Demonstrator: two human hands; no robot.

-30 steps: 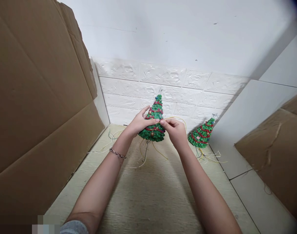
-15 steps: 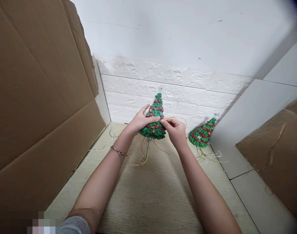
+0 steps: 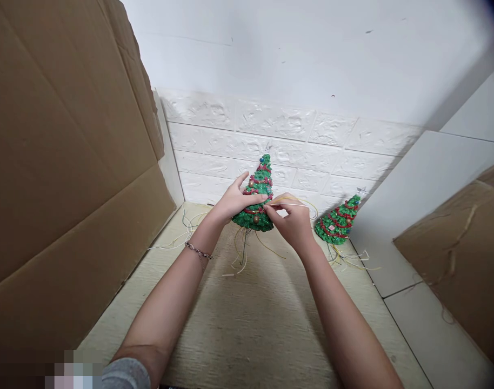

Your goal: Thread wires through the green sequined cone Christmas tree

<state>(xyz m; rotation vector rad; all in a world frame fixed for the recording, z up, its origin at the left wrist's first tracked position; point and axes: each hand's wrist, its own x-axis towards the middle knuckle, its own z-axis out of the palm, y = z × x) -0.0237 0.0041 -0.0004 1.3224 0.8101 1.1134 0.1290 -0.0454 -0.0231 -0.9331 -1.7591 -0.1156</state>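
Ahead of me a small green Christmas tree ornament [image 3: 258, 216] with red garland, round baubles and a clear star on top is held upright. My left hand [image 3: 239, 201] grips it from the left side, thumb across its front. Fingers of my right hand [image 3: 289, 216] are pinched at the tree's right side on thin wires [image 3: 298, 203], one white and one yellow, that loop over the hand. More loose wires [image 3: 244, 251] hang from under the tree's base. The exact contact of the fingertips with the tree is partly hidden.
A second Christmas tree ornament [image 3: 339, 224] leans at the right, wires trailing from its base. Loose wires [image 3: 187, 229] lie at the left on the wooden tabletop [image 3: 247, 329]. Cardboard [image 3: 68, 162] rises on the left and a brown carton [image 3: 453, 254] stands right. A white brick-patterned wall [image 3: 271, 121] closes the back.
My right hand has shifted slightly right and down, its pinch still by the tree, and the wire loop reaches further right. My left hand keeps its hold.
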